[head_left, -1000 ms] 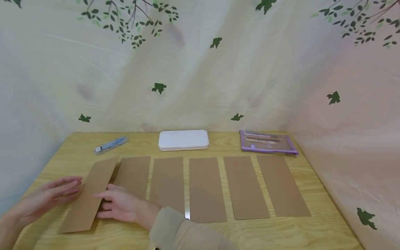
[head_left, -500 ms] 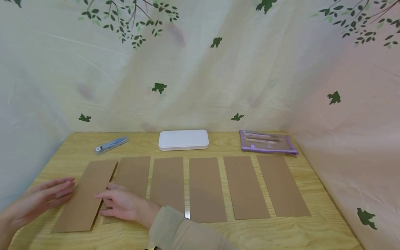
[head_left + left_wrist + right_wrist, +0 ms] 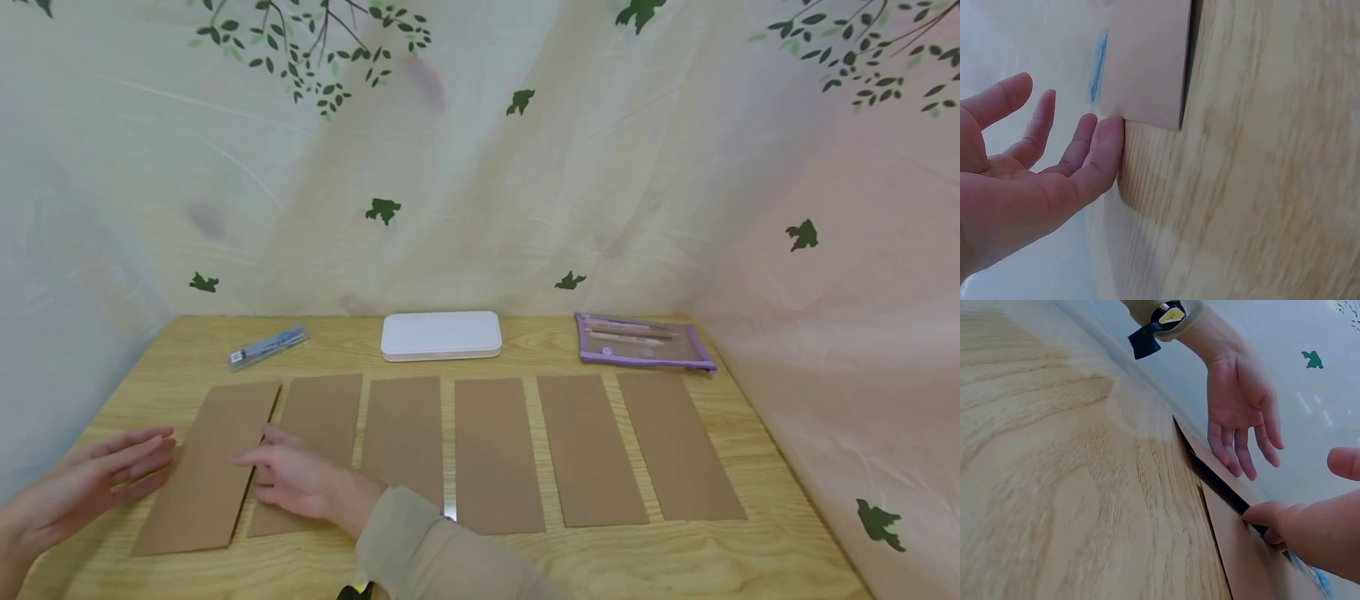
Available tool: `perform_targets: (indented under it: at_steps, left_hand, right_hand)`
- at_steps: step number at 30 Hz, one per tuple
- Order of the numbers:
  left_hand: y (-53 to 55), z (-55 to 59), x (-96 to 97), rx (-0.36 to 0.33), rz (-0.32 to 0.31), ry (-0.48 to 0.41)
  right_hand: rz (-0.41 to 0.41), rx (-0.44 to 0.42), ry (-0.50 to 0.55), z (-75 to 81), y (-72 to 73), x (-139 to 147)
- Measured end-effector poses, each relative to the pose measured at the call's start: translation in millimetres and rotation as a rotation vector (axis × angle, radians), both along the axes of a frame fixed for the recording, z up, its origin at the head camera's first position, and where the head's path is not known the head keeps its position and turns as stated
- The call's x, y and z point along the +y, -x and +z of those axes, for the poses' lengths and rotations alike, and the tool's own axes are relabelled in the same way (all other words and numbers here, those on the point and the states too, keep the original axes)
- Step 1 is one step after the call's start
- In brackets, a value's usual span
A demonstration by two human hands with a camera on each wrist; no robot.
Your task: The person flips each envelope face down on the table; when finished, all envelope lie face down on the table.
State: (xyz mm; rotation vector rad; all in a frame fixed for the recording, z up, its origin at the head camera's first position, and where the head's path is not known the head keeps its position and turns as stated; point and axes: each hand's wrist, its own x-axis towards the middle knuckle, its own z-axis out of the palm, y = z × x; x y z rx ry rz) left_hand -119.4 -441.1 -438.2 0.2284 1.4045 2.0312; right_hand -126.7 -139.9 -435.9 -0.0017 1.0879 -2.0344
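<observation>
The leftmost brown cardboard sheet [image 3: 206,475] lies nearly flat, its right edge slightly raised with a dark gap beneath. My right hand [image 3: 303,475] pinches that edge, thumb on top and fingers tucked under, as the right wrist view shows at the thumb [image 3: 1266,514]. At the sheet's left side is my left hand [image 3: 112,475], fingers extended and spread. In the left wrist view its lower fingertips [image 3: 1110,125] come right up to the sheet's near corner. A second cardboard sheet [image 3: 322,408] lies under my right hand and is partly hidden by it.
Several more cardboard sheets [image 3: 498,454] lie in a row to the right on the wooden table [image 3: 675,562]. Behind them are a slim clear case [image 3: 267,348], a white box [image 3: 441,336] and a purple-edged pouch [image 3: 645,342] with pencils. A patterned curtain [image 3: 465,167] encloses the back.
The leftmost sheet has come down from a steep tilt to nearly flat, then shifted slightly right. My left hand has drawn a little left; my right hand has edged right.
</observation>
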Motion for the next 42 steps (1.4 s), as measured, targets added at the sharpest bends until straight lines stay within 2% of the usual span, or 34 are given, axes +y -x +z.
perform_targets:
  at_steps: [8, 15, 23, 31, 38, 42]
  left_hand:
    - [-5.0, -2.0, 1.5, -0.029, 0.057, -0.015]
    - [-5.6, -6.0, 0.8, -0.014, 0.032, -0.099]
    - [-5.9, -9.0, -0.4, -0.027, 0.039, -0.076]
    - [-5.5, -6.8, 3.5, 0.052, 0.106, 0.120]
    - [-9.2, -7.6, 6.0, 0.034, 0.170, 0.228]
    - [-11.3, -8.2, 7.1, 0.043, 0.204, 0.253]
  right_hand:
    - [0.010, 0.004, 0.004, -2.4, 1.7, 0.7]
    - [0.016, 0.004, 0.000, -4.0, 2.8, 1.3]
    - [0.011, 0.027, 0.033, -6.7, 2.5, 5.5]
    - [0.031, 0.003, 0.089, -8.5, 7.9, 12.5]
    - [0.047, -0.034, 0.110, -10.8, 5.4, 12.4]
    - [0.044, -0.029, 0.112, -11.8, 5.3, 11.7]
